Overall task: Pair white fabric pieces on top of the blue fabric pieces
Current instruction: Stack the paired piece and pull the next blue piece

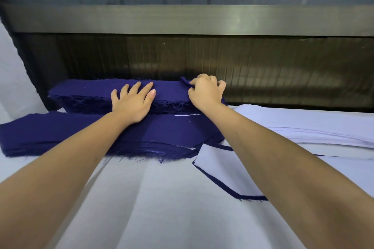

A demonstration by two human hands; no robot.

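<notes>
A thick stack of blue fabric pieces (91, 91) lies at the far side of the table. My left hand (133, 101) rests flat on its top, fingers straight. My right hand (206, 92) pinches the right corner of the top blue piece (185, 81) and curls it upward. A second, lower stack of blue pieces (60, 133) lies nearer, under my left forearm. A pile of white fabric pieces (315, 127) sits on the right. One white piece on a blue piece (220, 172) lies in front, partly under my right forearm.
White cloth (162, 208) covers the table in the foreground. A dark ribbed panel (263, 70) and a metal rail (182, 18) stand right behind the blue stack. More white material (12, 79) rises at the far left.
</notes>
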